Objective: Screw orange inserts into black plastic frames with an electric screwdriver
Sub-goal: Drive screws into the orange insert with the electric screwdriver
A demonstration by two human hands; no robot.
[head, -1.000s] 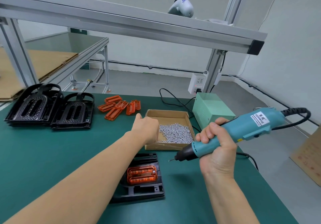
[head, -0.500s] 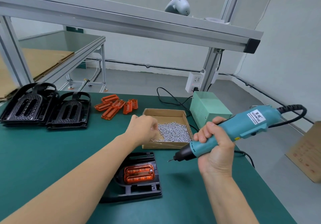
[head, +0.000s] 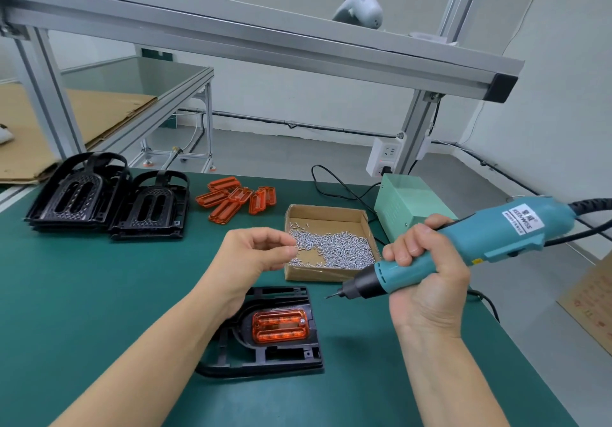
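Landmark: cardboard screw box (head: 326, 274), shallow, open-topped, brown, on the green matte bench mat (head: 82, 294); holds a heap of small bright metal screws (head: 334, 251), too many and too fine to count. Just in front of the box: one black plastic frame (head: 284, 355), ribbed, lying flat, with one translucent orange insert (head: 280, 325), rounded rectangle, seated in its recess; the frame's left part is hidden behind the left forearm. Behind and left of the box: loose orange inserts (head: 236, 198), about seven, overlapping, exact count unclear. Farther left: two stacks of black frames (head: 109, 201), perforated; pieces per stack not discernible. Right of the box: teal electric screwdriver (head: 463, 247), smooth plastic body, black nose, thin bit pointing left; right hand (head: 427, 281) wraps its fingers round the barrel. Left hand (head: 255, 254) at the box's left edge, fingertips pinched together; whether they hold a screw is too small to tell. Behind the box on the right: pale green metal power unit (head: 410, 208), partly hidden.
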